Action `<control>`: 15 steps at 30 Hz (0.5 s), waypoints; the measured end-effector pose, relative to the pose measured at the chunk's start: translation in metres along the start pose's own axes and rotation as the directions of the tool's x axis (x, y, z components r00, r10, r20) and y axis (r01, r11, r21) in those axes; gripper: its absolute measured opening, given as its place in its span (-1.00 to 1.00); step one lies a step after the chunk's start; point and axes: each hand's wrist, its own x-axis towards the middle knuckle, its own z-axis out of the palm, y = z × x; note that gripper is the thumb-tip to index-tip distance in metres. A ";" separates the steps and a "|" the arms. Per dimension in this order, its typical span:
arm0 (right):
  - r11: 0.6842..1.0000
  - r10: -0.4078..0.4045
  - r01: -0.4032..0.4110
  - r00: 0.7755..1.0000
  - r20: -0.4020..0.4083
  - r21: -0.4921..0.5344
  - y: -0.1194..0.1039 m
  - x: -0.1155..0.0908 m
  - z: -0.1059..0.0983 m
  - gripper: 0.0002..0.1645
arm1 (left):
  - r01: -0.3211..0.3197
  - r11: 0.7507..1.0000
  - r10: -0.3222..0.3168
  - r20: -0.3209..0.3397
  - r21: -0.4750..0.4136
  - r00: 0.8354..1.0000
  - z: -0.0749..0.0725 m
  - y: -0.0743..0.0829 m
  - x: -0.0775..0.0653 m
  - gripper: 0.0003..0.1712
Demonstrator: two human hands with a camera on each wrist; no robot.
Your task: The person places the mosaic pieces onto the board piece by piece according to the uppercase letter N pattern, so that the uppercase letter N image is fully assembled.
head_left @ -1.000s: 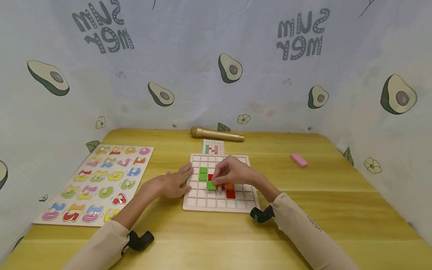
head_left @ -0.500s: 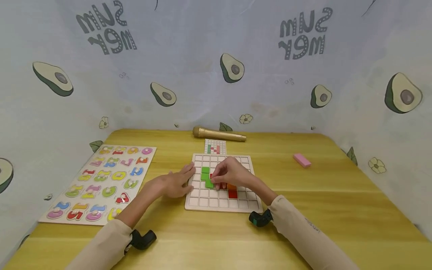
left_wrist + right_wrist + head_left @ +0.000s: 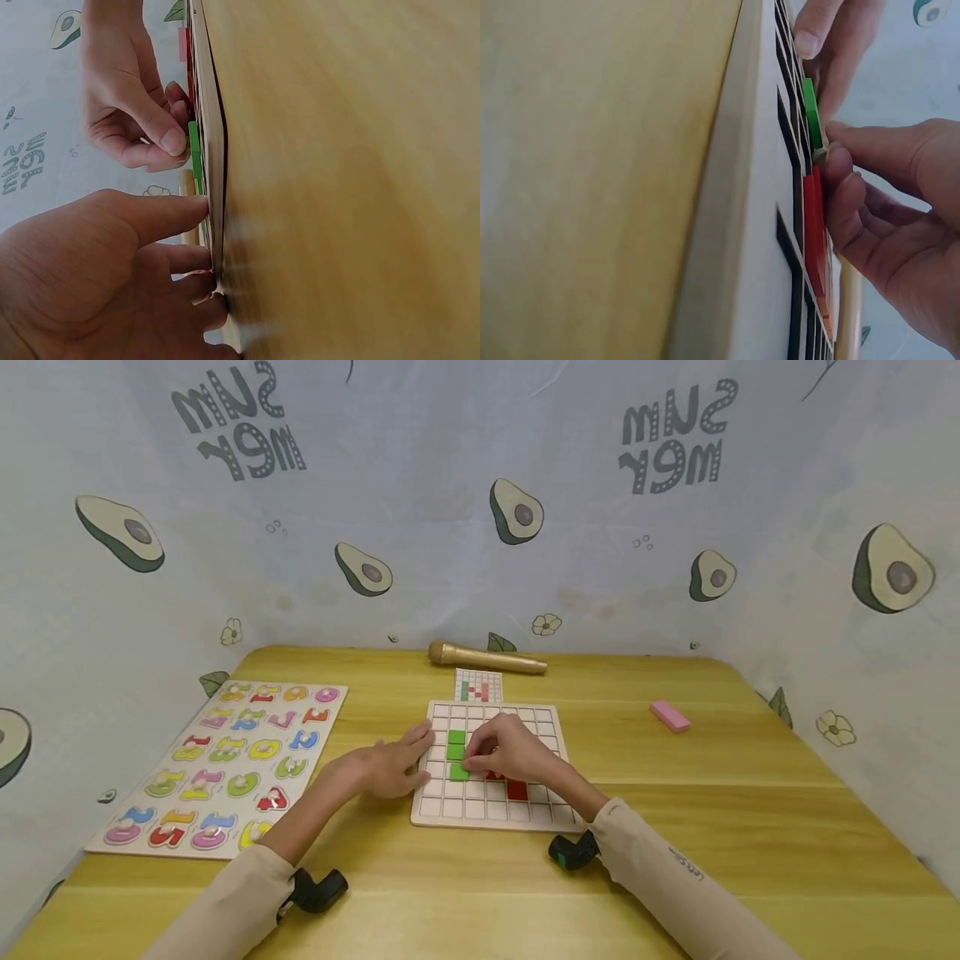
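Note:
A white grid board (image 3: 442,807) lies on the table. My left hand (image 3: 388,770) rests at its left edge, fingers spread and fairly straight, the tips touching the rim. My right hand (image 3: 516,750) is over the middle of the board, its thumb and fingertips pinching the right edge of a green square tile (image 3: 457,772). Two more green tiles (image 3: 456,744) sit in the squares just above that one. Red tiles (image 3: 814,225) lie beneath the right hand, partly hidden in the head view, with one red square (image 3: 517,790) showing below it.
Behind the board lies a small pattern card (image 3: 480,677), with a gold microphone (image 3: 487,657) farther back. A number puzzle board (image 3: 243,747) is at the left. To the right lies a pink block (image 3: 670,716).
The right hand shifts the lowest green tile slightly left, into the column of the other two green tiles. The left hand stays at the board's edge.

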 end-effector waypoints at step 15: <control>0.999 0.013 -0.012 1.000 0.018 -0.029 -0.007 -0.001 0.002 -0.83 | -0.003 1.000 0.003 0.001 -0.003 1.000 0.002 -0.002 0.002 -0.15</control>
